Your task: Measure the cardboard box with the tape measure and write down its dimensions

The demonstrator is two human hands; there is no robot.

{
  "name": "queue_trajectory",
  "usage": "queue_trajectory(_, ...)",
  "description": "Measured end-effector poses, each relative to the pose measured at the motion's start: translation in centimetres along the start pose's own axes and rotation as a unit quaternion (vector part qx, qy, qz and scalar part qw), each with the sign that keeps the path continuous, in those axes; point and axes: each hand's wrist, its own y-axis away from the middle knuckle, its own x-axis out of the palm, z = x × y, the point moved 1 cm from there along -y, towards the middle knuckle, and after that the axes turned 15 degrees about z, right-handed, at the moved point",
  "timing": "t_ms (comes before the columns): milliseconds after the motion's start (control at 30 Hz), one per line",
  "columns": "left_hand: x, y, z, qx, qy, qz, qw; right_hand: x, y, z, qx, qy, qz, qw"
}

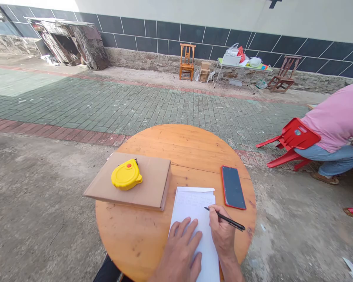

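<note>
A white sheet of paper [188,215] lies on the round wooden table [141,246], with faint lines of writing near its top and a folded upper edge. My left hand [182,250] rests flat on the paper with its fingers spread. In my right hand [222,231] is a black pen [231,222], its tip at the paper just below the written lines. To the right of the paper sits a phone [233,187] in a red case, screen dark. A flat cardboard box [151,176] is at the left, carrying a yellow tape measure [126,175].
A person in a pink shirt [338,113] sits on a red plastic chair [300,135] at the right. Along the far wall stand a wooden chair [187,62], a small table [244,65] with bags on it, a darker chair [284,74] and a weathered wooden structure [73,43].
</note>
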Motion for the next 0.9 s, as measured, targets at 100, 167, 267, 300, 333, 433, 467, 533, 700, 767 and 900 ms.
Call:
queue_trajectory(100,-0.01,-0.01,0.01,0.000,0.000,-0.003,1.000,-0.03,-0.01,-0.12,0.007,-0.011,-0.009,1.000)
queue_trajectory(167,0.00,0.01,0.00,-0.001,-0.005,-0.007,1.000,0.01,-0.07,-0.19,0.010,-0.017,-0.007,1.000)
queue_trajectory(267,0.02,0.09,-0.04,-0.001,-0.013,-0.003,1.000,0.04,-0.14,-0.20,0.013,-0.015,0.001,1.000)
queue_trajectory(300,0.02,0.11,-0.05,-0.001,-0.014,0.001,1.000,0.02,-0.15,-0.16,0.014,-0.012,0.004,1.000)
queue_trajectory(333,0.03,0.13,-0.06,-0.001,-0.014,0.005,1.000,0.01,-0.15,-0.10,0.014,-0.008,0.006,1.000)
queue_trajectory(433,0.03,0.14,-0.03,-0.004,-0.013,0.013,1.000,-0.05,-0.18,0.18,0.009,0.004,0.012,1.000)
queue_trajectory(467,0.03,0.14,-0.02,-0.006,-0.013,0.013,1.000,-0.06,-0.20,0.28,0.007,0.007,0.013,1.000)
queue_trajectory(533,0.02,0.13,-0.04,-0.006,-0.014,0.009,1.000,-0.08,-0.25,0.47,0.003,0.014,0.014,1.000)
queue_trajectory(700,-0.09,0.10,-0.13,-0.004,-0.019,0.002,1.000,-0.07,-0.37,0.61,-0.007,0.034,0.004,0.999)
queue_trajectory(767,-0.10,0.09,-0.12,-0.004,-0.017,0.005,1.000,-0.05,-0.37,0.59,-0.010,0.043,0.004,0.999)
queue_trajectory(900,-0.04,0.06,-0.08,-0.005,-0.018,0.002,1.000,-0.01,-0.30,0.63,-0.012,0.049,0.010,0.999)
